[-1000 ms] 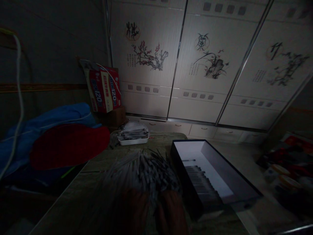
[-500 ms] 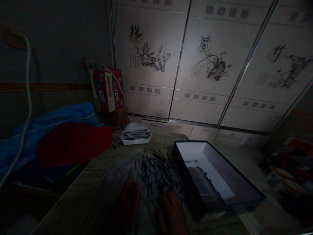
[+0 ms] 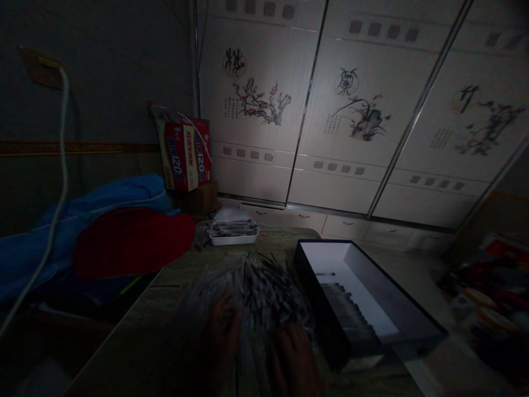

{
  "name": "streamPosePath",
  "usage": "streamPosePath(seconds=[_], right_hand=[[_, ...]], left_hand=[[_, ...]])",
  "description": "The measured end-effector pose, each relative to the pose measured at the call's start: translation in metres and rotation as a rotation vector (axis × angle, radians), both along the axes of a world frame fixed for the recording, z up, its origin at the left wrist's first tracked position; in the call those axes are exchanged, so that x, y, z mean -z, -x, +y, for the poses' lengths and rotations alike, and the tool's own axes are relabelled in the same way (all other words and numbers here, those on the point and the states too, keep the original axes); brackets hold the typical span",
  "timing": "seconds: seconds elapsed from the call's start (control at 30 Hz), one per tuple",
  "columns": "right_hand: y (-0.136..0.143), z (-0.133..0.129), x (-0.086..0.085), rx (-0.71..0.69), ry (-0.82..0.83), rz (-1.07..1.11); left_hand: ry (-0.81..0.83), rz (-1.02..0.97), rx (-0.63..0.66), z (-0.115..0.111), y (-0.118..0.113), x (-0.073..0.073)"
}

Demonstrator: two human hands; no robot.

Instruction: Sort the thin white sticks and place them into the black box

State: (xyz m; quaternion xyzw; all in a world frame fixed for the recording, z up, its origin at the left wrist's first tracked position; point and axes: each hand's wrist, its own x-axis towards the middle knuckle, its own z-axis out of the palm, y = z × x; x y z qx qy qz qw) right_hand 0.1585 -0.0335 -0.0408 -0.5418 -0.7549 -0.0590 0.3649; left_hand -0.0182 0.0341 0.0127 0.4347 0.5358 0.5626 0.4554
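A heap of thin, pen-like sticks [image 3: 268, 292], pale on the left and dark on the right, is spread over the table. My left hand [image 3: 223, 325] is at the heap's near left side, fingers curled toward the thumb; whatever they hold is lost in the dark. At the near right edge of the heap my right hand [image 3: 291, 350] bends its fingers downward close together, and their tips are hidden. Right of it stands a dark-rimmed box [image 3: 372, 281] with a white inside. A row of similar slim sticks [image 3: 349, 311] lies in it, with one stick apart [image 3: 325, 274].
A white tray [image 3: 234, 240] of sticks sits at the table's [image 3: 155, 300] far end. Red cloth [image 3: 134, 242] and blue cloth [image 3: 111, 193] lie to the left, beside a hanging white cable [image 3: 63, 160]. A red carton [image 3: 188, 157] and sliding wardrobe doors [image 3: 343, 182] stand behind.
The view has shifted slightly, so the room sits a little further right. My left hand's fingers show a bit higher over the heap; my right hand stays at its near right edge.
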Motion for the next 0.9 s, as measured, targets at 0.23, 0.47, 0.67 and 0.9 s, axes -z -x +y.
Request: streamPosePath(seconds=[0.23,0.47,0.67,0.9], right_hand=[[0.016,0.009,-0.026,0.109,0.208,0.029],[0.048,0.043,-0.051,0.352,0.32,-0.159],[0.056,0.056,-0.036,0.426,0.147,-0.356],[0.048,0.059,-0.008,0.419,-0.116,-0.166]], left_hand=[[0.019,-0.202,0.061,0.015,-0.002,-0.023],[-0.108,-0.213,-0.075,0.03,-0.012,-0.017],[-0.077,0.029,-0.126,0.024,-0.005,-0.005],[-0.075,0.146,-0.176,0.023,-0.006,-0.002]])
